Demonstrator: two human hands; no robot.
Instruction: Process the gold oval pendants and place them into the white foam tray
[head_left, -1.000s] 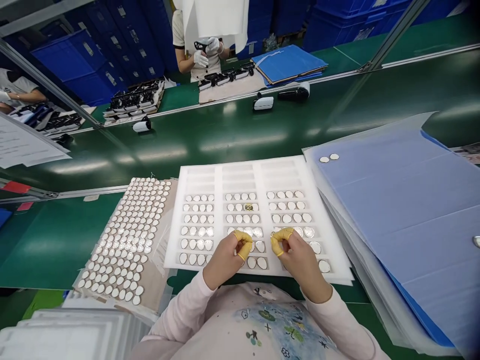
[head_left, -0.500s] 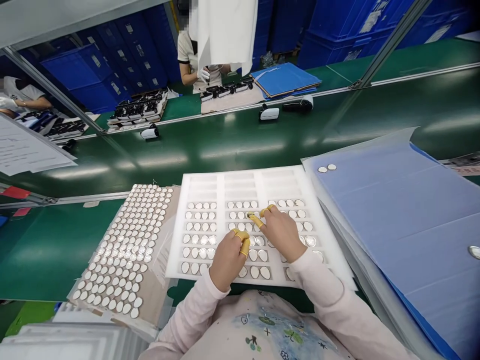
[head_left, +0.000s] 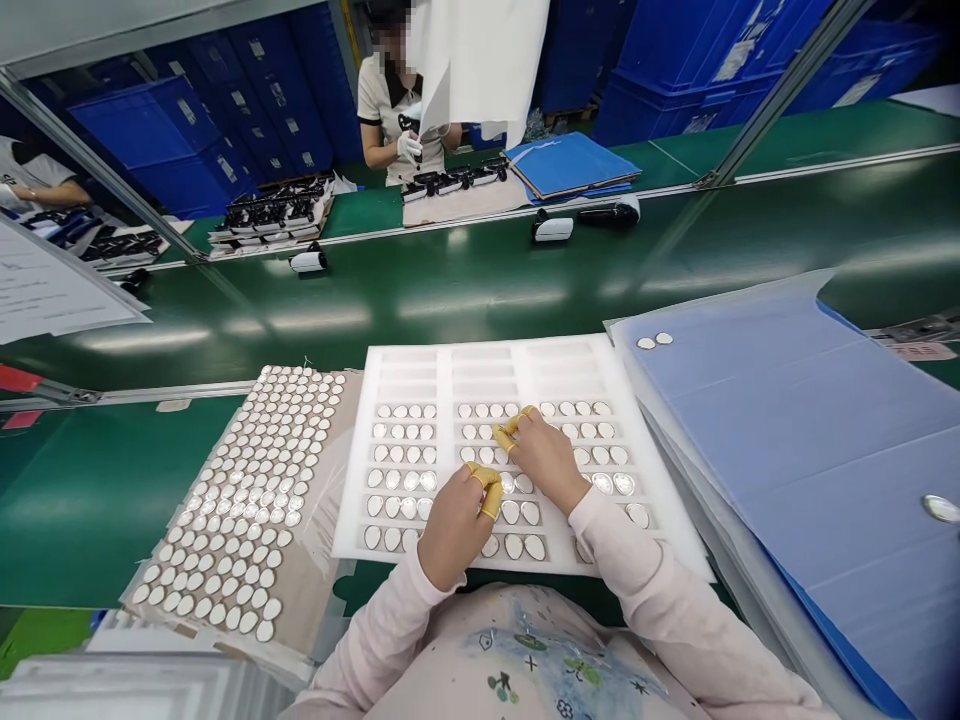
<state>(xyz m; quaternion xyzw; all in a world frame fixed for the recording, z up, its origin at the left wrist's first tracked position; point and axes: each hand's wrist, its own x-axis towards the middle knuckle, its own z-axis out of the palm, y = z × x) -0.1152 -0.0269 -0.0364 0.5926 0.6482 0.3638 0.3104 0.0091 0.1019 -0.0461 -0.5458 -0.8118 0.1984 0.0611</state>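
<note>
Several white oval pieces with dark rims (head_left: 405, 431) sit in rows in the slots of a white foam tray (head_left: 442, 375) in front of me. My right hand (head_left: 544, 452), with yellow finger covers, reaches over the middle column. Its thumb and index finger close at the second filled row, on an oval piece mostly hidden by the fingertips. My left hand (head_left: 457, 520), also in yellow finger covers, hovers over the lower middle of the tray with its fingers curled together. Whatever they hold, if anything, is hidden.
Left of the tray lies a brown board (head_left: 307, 570) covered with similar oval pieces. Blue sheets (head_left: 795, 430) at the right carry a few loose pieces. Across the green conveyor (head_left: 450, 290), which bears black-and-white parts, a co-worker (head_left: 386, 110) handles a part.
My right hand's fingers have drawn together over the middle column, covering a piece whose dark side showed between them before. My left hand stays nearly still. The view has shifted slightly.
</note>
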